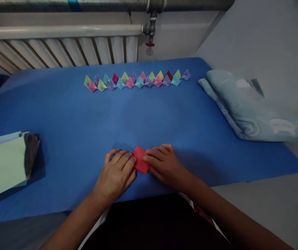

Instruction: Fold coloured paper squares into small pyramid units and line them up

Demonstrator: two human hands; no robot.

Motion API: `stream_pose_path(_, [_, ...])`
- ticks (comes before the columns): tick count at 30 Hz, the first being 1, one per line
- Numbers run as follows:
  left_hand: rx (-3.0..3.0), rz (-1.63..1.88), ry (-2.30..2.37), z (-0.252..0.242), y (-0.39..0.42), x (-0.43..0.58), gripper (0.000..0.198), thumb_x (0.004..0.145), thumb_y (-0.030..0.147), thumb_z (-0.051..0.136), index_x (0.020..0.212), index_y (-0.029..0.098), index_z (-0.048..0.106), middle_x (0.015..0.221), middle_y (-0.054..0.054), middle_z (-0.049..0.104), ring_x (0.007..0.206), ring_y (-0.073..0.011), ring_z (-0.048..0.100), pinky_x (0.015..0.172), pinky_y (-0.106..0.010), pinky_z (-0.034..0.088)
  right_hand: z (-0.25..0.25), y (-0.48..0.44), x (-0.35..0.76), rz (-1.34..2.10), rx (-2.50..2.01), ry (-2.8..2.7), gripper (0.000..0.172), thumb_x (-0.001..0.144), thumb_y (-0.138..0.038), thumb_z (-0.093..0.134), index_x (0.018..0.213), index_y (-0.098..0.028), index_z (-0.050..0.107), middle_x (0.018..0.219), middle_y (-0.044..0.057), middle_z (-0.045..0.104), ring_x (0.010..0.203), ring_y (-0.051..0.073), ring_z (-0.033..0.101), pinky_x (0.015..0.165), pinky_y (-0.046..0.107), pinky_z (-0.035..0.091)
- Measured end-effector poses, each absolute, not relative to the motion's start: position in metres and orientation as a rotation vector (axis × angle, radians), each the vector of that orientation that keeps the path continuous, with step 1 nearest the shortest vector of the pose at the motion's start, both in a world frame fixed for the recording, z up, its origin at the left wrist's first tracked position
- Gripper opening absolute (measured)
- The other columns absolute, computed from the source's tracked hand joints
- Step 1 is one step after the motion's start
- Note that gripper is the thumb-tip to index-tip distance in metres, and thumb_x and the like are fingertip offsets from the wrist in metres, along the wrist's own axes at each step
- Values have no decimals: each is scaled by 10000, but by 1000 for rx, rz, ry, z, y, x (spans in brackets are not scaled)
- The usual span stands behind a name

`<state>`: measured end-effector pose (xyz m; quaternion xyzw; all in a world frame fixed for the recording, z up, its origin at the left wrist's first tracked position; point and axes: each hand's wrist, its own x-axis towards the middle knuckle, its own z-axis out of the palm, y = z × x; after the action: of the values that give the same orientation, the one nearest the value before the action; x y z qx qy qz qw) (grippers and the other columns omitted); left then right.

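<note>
A small folded red paper (141, 160) lies near the front edge of the blue table surface (73, 121). The fingers of my left hand (117, 172) are closed together on its left side. My right hand (166, 165) has its fingers on the right side of the same paper, curled and pressed together. Only the middle of the red paper shows between the two hands. Toward the back stand two rows of small folded paper pieces (130, 82) in pink, green, purple, blue and other colours.
A stack of coloured paper sheets (2, 163) sits at the left. At the right lies a folded light blue cloth (250, 107). Behind the table are a white radiator (60, 52) and a pipe with a red valve handle (150, 44).
</note>
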<state>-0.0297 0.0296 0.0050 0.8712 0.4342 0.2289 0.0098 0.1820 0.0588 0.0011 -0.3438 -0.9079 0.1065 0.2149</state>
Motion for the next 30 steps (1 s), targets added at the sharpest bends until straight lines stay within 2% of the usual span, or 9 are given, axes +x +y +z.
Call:
stream_pose_path(10, [2621, 786, 1490, -2, 23, -27, 129, 889, 153, 567, 1002, 161, 629, 1040, -73, 715, 979, -237, 628, 953, -450, 376, -3, 60, 186, 418, -1045, -2377, 193, 923, -187, 470, 992, -190, 651, 1005, 69, 681, 900, 198, 596, 796, 370, 378])
stream_pose_path(14, [2509, 806, 1541, -2, 26, -25, 92, 905, 176, 548, 938, 161, 632, 1002, -68, 709, 957, -229, 618, 925, -438, 379, -4, 62, 186, 504, -1150, -2277, 169, 921, -219, 493, 947, -202, 659, 1034, 70, 671, 937, 196, 609, 840, 379, 395])
stream_pose_path(30, [2223, 793, 1797, -9, 31, -21, 174, 886, 273, 549, 756, 173, 607, 964, -74, 649, 979, -248, 563, 840, -410, 402, -1, 65, 175, 589, -1398, -2132, 112, 847, -202, 595, 737, -182, 598, 1059, 68, 654, 994, 212, 598, 850, 385, 389])
